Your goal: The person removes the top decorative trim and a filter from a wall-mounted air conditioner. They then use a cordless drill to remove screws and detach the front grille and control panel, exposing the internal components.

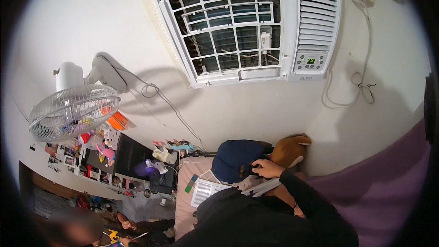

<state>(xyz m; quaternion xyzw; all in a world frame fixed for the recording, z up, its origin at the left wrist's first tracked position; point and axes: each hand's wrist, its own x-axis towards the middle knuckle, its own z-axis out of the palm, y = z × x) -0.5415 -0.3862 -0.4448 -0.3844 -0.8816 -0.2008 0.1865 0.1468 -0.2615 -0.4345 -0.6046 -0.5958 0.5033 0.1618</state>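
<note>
My right hand (269,169) reaches out in a black sleeve over the bed, beside a navy blue bag (235,159). Its fingers are bent together at a small dark thing, too small to name. Below that hand lie long white strips (265,187), partly covered by my arm. A white slatted panel (206,193) rests on the pink bedding (185,219), close to my black clothing. My left hand does not show. Above hangs a window air conditioner (288,27), its front cover off, baring the white grid and dark fins; its small display is lit.
A brown plush-like cushion (289,150) sits against the wall, near a purple curtain (375,178). A wall fan (73,110) juts out at left. Cables (368,55) hang at right. At lower left another person's hand (129,224) is near a yellow object (114,235).
</note>
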